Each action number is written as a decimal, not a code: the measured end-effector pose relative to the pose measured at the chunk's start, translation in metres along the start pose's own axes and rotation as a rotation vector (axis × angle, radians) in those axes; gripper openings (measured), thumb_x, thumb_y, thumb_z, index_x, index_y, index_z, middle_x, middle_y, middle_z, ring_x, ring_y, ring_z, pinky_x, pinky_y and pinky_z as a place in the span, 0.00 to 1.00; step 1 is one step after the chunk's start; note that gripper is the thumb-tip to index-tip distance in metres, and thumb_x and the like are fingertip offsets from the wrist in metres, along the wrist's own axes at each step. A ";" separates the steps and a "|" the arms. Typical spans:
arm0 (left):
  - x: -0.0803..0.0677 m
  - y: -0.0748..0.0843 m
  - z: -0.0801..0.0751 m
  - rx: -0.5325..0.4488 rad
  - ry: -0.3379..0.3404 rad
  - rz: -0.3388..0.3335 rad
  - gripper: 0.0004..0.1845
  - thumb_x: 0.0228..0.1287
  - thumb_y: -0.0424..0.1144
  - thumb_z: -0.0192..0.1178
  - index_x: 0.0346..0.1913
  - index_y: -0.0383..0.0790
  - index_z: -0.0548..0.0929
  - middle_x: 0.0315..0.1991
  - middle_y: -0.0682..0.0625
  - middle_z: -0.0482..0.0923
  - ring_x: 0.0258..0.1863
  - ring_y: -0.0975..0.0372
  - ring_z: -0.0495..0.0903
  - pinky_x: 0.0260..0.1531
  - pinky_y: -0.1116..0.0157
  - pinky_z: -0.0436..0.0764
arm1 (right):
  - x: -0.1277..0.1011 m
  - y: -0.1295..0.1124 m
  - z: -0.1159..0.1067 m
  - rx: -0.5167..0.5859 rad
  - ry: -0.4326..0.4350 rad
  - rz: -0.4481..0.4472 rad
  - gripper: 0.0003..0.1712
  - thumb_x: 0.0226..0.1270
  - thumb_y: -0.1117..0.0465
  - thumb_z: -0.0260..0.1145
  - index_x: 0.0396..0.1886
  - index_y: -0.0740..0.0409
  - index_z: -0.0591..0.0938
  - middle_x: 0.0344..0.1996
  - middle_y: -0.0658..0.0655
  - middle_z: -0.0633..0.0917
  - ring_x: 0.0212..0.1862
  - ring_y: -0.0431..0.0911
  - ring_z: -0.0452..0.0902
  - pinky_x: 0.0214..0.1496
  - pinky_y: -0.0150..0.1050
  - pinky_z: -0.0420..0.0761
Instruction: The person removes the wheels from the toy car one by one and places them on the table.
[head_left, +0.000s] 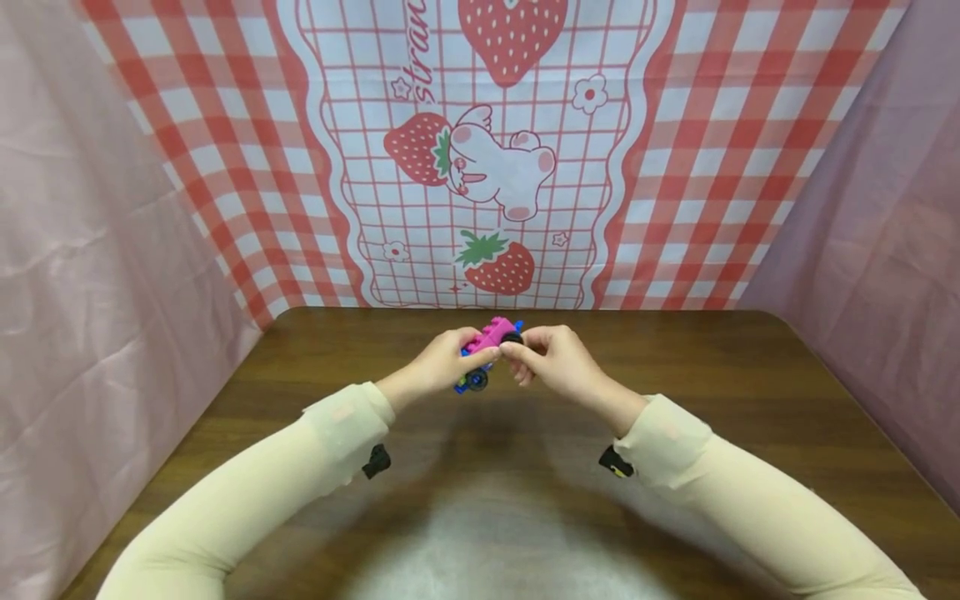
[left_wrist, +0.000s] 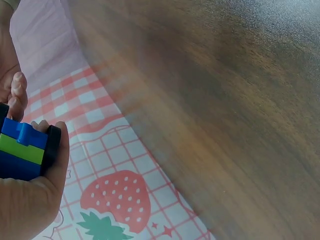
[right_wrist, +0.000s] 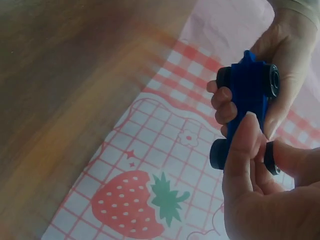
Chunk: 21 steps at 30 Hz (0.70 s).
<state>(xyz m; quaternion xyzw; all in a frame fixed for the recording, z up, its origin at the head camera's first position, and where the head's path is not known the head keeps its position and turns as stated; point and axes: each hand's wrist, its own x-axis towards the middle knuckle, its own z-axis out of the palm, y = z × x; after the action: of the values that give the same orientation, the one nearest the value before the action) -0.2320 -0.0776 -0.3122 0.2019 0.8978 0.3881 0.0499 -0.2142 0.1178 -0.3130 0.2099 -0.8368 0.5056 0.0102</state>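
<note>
A small brick toy car [head_left: 487, 350], pink on top with a blue base and black wheels, is held above the far middle of the wooden table [head_left: 712, 375]. My left hand [head_left: 448, 360] grips its left side with curled fingers. My right hand [head_left: 547, 358] pinches the right end near a black wheel [head_left: 512, 338]. The right wrist view shows the car's blue underside [right_wrist: 250, 105] with black wheels between the fingers [right_wrist: 245, 150]. In the left wrist view the blue and green bricks [left_wrist: 22, 150] sit against my left palm.
A red-checked cloth with strawberries [head_left: 480, 150] hangs behind the table's far edge. Pink sheets [head_left: 90, 250] close in the left and right sides. Bare brown tabletop lies between my sleeves [head_left: 480, 467] and out to both sides.
</note>
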 end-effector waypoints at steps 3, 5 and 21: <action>-0.001 0.000 0.000 -0.021 -0.007 -0.017 0.19 0.69 0.48 0.58 0.47 0.32 0.79 0.36 0.43 0.81 0.29 0.62 0.77 0.28 0.70 0.76 | 0.000 -0.001 0.000 0.031 -0.059 0.000 0.16 0.71 0.59 0.61 0.27 0.67 0.81 0.20 0.58 0.83 0.21 0.43 0.80 0.27 0.38 0.83; -0.002 -0.001 0.000 -0.034 -0.006 -0.030 0.20 0.69 0.48 0.58 0.48 0.32 0.79 0.38 0.42 0.82 0.30 0.62 0.79 0.28 0.69 0.78 | 0.000 -0.001 -0.001 0.047 -0.089 0.008 0.16 0.72 0.59 0.59 0.28 0.67 0.80 0.21 0.58 0.82 0.22 0.43 0.80 0.28 0.39 0.84; -0.006 -0.003 -0.002 -0.068 -0.001 -0.056 0.20 0.69 0.48 0.58 0.48 0.32 0.79 0.39 0.42 0.83 0.32 0.60 0.80 0.31 0.68 0.80 | -0.003 -0.005 -0.004 0.229 -0.144 0.081 0.16 0.76 0.63 0.53 0.38 0.76 0.77 0.23 0.58 0.80 0.25 0.44 0.82 0.33 0.44 0.85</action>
<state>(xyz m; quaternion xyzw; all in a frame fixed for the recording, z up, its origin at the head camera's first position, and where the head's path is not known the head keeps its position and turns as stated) -0.2281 -0.0830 -0.3136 0.1752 0.8893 0.4169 0.0680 -0.2102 0.1199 -0.3079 0.2117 -0.7799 0.5814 -0.0944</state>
